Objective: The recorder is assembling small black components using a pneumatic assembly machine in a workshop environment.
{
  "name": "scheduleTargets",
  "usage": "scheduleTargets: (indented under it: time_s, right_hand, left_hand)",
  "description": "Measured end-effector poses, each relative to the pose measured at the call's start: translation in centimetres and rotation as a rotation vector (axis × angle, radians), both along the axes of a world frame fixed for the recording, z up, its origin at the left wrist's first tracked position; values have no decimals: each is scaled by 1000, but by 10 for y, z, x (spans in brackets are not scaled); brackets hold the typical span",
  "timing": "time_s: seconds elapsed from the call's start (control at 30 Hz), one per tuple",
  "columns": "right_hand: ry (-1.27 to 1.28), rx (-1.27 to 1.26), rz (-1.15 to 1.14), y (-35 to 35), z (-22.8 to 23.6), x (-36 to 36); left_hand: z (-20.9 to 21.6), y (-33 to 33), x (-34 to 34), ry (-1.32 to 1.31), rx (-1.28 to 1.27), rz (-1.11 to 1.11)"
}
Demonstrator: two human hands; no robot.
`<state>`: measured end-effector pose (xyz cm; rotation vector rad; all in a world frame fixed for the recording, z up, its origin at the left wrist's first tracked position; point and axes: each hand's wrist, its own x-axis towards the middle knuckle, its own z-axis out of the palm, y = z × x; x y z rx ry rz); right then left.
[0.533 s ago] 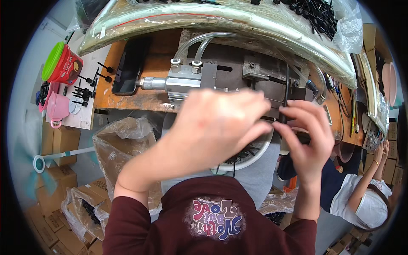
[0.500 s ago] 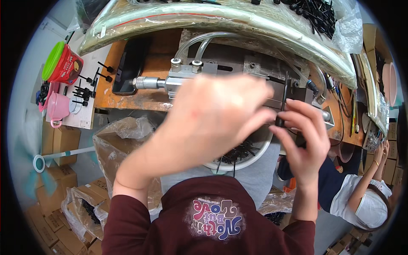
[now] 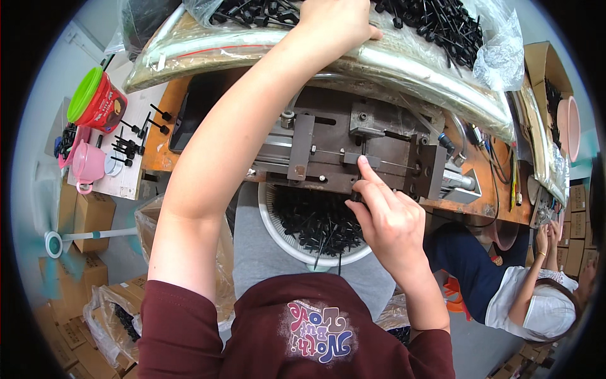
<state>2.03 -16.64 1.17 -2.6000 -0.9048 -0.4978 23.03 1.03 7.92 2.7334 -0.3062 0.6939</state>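
My right hand (image 3: 391,218) is at the metal fixture (image 3: 360,159) of a bench machine, its index finger stretched onto it. Thumb and curled fingers close around the end of a thin black rod-like part (image 3: 356,197), which lies across the fixture, partly hidden by the fingers. My left hand (image 3: 334,22) reaches up to a heap of black stemmed parts (image 3: 435,28) on the plastic-covered ledge. Its thumb shows, but the other fingertips are hidden at the picture's top edge. Below the machine, a white basket (image 3: 268,221) with many black parts rests on my lap.
To the left stand a red tub with a green lid (image 3: 101,104), a pink cup (image 3: 87,163) and several loose black parts (image 3: 129,146). Clear hoses and a blue fitting (image 3: 446,142) run by the machine. At the right a co-worker (image 3: 536,297) sits close. Cardboard boxes (image 3: 66,278) stand lower left.
My left hand has moved from over the machine up to the far heap. My right hand has shifted left, bringing the black part from in front of the machine's right side onto the fixture.
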Motion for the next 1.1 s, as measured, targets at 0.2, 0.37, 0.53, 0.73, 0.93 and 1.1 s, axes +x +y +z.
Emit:
scheduleTargets:
  time_s: [0.2,0.37,0.53,0.73,0.93,1.1]
  right_hand:
    - [-11,-75,-31,0,-2,-4]
    - [141,112,66,-1,48,12]
    - [-165,249,25,31,90,78]
    - [-201,-58,-39,118,87,199]
    - [-63,-144,-149,205,95,224]
    - [80,-38,-148,222,88,231]
  left_hand:
    - [-1,1,-60,-160,-311,-288]
    - [-21,28,-139,-211,-437,-453]
    - [-31,47,-200,-135,-590,-397]
    - [-58,43,-241,-19,-613,-427]
    - [-61,42,-267,-34,-588,-451]
    - [-74,44,-277,52,-655,-446]
